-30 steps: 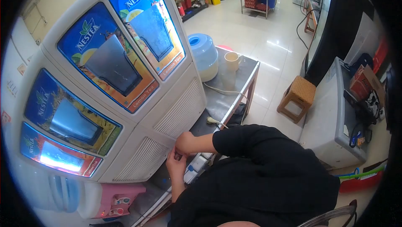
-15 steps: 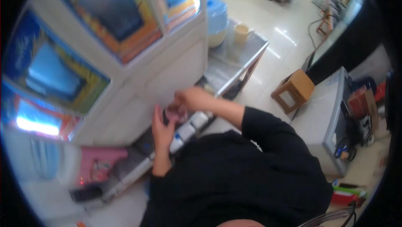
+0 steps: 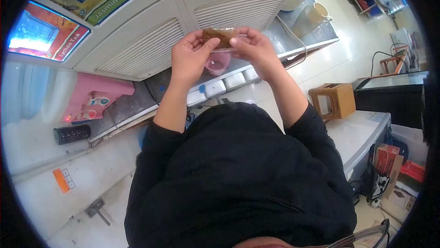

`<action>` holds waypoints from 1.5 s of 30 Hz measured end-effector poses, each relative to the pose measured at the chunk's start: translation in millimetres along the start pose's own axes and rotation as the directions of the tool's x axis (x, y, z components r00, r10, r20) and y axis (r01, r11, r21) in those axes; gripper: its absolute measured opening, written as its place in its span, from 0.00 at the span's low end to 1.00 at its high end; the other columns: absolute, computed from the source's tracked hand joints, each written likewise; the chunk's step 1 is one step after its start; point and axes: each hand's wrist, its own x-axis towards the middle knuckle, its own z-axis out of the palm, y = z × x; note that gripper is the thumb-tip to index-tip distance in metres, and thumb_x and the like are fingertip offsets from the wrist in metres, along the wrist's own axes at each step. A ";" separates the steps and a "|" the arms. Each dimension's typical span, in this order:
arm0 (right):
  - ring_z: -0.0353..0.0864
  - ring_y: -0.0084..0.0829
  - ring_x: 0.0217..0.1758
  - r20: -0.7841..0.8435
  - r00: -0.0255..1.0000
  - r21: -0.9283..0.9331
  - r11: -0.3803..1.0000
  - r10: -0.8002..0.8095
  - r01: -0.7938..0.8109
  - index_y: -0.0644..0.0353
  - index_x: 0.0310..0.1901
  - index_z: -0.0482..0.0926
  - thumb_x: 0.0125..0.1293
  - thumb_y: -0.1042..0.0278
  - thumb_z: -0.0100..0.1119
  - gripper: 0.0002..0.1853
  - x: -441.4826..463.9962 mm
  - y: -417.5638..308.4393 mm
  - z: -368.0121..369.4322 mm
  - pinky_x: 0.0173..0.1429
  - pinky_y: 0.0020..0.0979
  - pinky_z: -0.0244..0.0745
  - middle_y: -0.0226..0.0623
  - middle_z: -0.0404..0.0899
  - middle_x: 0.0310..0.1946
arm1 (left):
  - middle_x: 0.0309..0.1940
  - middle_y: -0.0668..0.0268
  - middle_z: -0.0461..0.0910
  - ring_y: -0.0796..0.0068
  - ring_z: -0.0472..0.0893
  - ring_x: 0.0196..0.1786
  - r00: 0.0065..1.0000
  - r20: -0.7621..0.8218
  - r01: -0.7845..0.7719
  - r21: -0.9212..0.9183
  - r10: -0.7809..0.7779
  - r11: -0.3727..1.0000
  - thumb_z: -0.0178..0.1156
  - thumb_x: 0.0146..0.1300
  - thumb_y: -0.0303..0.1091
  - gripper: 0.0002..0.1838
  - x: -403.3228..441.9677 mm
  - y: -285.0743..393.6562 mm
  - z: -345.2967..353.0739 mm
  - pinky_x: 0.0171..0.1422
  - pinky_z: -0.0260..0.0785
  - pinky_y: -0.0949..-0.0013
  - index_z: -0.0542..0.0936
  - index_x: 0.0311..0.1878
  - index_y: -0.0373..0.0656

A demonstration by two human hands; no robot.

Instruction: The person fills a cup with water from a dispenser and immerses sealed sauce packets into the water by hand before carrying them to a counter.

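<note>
Packet [image 3: 223, 38], seemingly clear plastic around something brown, lies between the hands [image 3: 191, 59]; they pinch it at either end.

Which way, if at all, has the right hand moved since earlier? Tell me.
Yes: the right hand has shifted rightward, toward the right end of the dispenser's right vent grille.

Two hands [image 3: 190, 58]; one clear plastic packet [image 3: 222, 37]; one pink cup [image 3: 217, 64]; one woven stool [image 3: 344, 100]; two tea panels [image 3: 46, 30]; two louvred vents [image 3: 142, 52].
</note>
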 end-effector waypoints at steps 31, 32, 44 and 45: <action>0.81 0.24 0.35 0.041 0.976 -0.595 0.779 -0.214 0.196 0.64 0.41 0.82 0.60 0.69 0.65 0.10 11.8 1.4 -3.7 0.42 0.27 0.76 0.36 0.84 0.33 | 0.52 0.60 0.76 0.72 0.77 0.51 0.993 0.031 -0.118 0.312 0.114 0.943 0.68 0.58 0.29 0.29 -10.3 4.6 -19.1 0.53 0.73 0.68 0.71 0.62 0.38; 0.81 0.23 0.35 0.023 0.985 -0.689 0.711 -0.173 0.141 0.64 0.42 0.82 0.59 0.69 0.66 0.11 15.0 8.4 -3.3 0.42 0.26 0.76 0.36 0.84 0.32 | 0.52 0.60 0.76 0.71 0.77 0.51 0.996 0.003 -0.086 0.331 0.090 0.940 0.68 0.58 0.30 0.29 -10.6 -2.7 -24.3 0.53 0.73 0.68 0.71 0.62 0.39; 0.83 0.44 0.39 0.344 0.939 -0.935 0.085 -0.028 0.345 0.53 0.41 0.84 0.57 0.69 0.59 0.10 30.8 18.4 1.6 0.44 0.39 0.78 0.42 0.84 0.36 | 0.66 0.52 0.63 0.55 0.67 0.67 0.994 0.068 -0.110 0.730 0.088 0.674 0.80 0.37 0.37 0.57 -28.0 -74.2 -32.6 0.68 0.64 0.56 0.56 0.71 0.43; 0.84 0.45 0.40 0.338 0.938 -0.940 -0.026 0.069 0.341 0.52 0.41 0.84 0.55 0.67 0.61 0.11 32.2 14.9 8.3 0.45 0.40 0.79 0.41 0.84 0.36 | 0.66 0.51 0.62 0.54 0.66 0.68 0.996 0.067 -0.091 0.742 0.062 0.665 0.79 0.37 0.38 0.57 -27.3 -73.6 -27.8 0.69 0.63 0.57 0.56 0.71 0.41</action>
